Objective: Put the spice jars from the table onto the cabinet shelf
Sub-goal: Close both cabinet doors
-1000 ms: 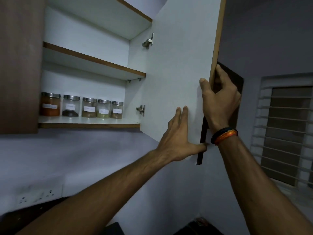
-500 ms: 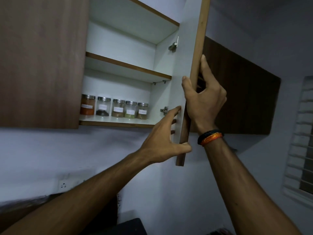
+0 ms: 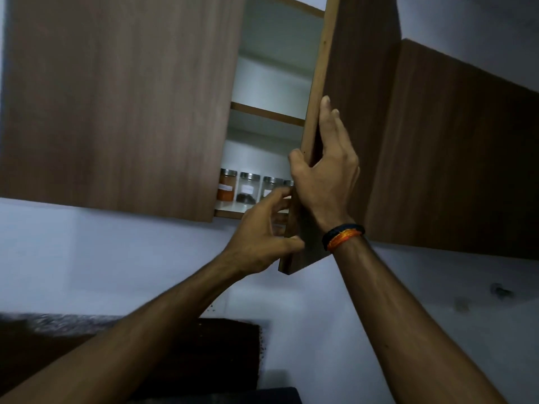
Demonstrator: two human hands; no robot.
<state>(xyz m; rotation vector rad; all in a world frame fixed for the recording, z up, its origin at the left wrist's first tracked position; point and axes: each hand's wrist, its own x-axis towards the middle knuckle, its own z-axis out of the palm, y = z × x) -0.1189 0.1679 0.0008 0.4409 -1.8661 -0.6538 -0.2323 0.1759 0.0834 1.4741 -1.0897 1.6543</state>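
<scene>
Your cabinet door (image 3: 358,83) has swung most of the way round in the last second: a moment ago its white inner face was turned toward you, and now you see its wood-grain outer face and only a narrow gap into the cabinet. That reads as closing up, which suggests the task is all but done. Your right hand (image 3: 325,176) grips the door's free edge, thumb on the near side and fingers (image 3: 329,118) laid flat up the outer face, holding nothing else. Your left hand (image 3: 262,237) sits lower on the same edge, fingers loosely curled and thumb against the door's lower corner, steadying rather than clamping. The spice jars (image 3: 248,188) stand in a row on the bottom shelf (image 3: 230,212), partly hidden behind the door edge.
</scene>
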